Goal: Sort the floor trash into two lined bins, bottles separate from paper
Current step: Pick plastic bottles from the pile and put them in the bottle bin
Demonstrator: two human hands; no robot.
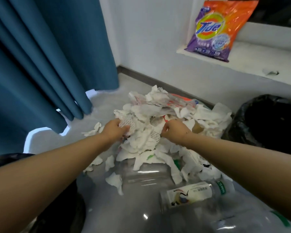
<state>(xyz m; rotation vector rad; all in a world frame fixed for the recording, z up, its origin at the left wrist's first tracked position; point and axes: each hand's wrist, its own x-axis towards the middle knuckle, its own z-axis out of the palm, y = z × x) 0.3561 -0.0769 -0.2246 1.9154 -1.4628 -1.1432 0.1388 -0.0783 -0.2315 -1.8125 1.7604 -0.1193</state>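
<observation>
Both arms reach forward into a heap of torn white paper (pixel 158 128) piled on the pale floor (pixel 107 105) near the wall; the left hand (pixel 115 129) has its fingers curled round a wad of crumpled paper with a dotted print at the left side of the heap, and the right hand (pixel 172 130) pinches another scrap at the middle of the heap, its fingers closed on the paper; the two hands are near each other but apart. At the near edge of the heap lies a large clear bottle (pixel 146 174) on its side, partly under paper scraps; just beside it, nearer the camera, lies a smaller bottle with a white label (pixel 190 194), also on its side; more clear plastic with green marks shows at the lower right, too blurred to tell apart. A bin lined with a black bag (pixel 265 121) stands to the right of the heap; a second dark-lined bin (pixel 7 158) shows at the lower left, mostly behind the left arm. A blue curtain (pixel 40 64) hangs on the left; an orange and purple detergent bag (pixel 218 31) leans on a white ledge (pixel 259 54) at the upper right.
</observation>
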